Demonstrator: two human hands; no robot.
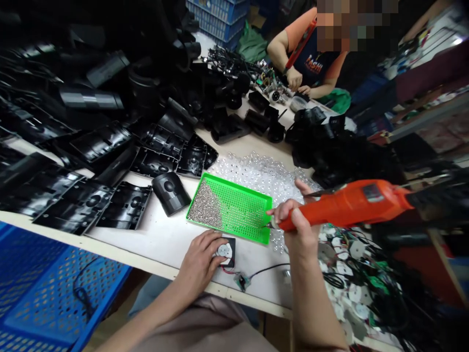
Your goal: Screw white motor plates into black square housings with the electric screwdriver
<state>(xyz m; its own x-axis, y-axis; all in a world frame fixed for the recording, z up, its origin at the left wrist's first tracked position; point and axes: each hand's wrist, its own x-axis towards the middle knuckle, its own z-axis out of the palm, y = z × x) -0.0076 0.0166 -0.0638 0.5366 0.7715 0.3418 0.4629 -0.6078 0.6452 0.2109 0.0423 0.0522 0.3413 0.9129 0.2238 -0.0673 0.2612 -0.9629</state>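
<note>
In my right hand (298,220) is an orange electric screwdriver (344,205), held level with its bit pointing left over the near right end of a green perforated tray (242,190). Small screws (205,208) are heaped in the tray's left part and scattered thinly toward the right. My left hand (205,259) grips a small black square part with a white round motor (224,250) on the table, just in front of the tray. Wires run from that part to a small circuit board (242,281). The fingers of my left hand cover part of the motor.
Black plastic shell halves (124,205) cover the table's left side. Clear small pieces (256,166) lie behind the tray. Round motors with wires (351,274) are piled at the right. Blue crates (47,288) stand below the left edge. Across the table a person (311,58) handles parts.
</note>
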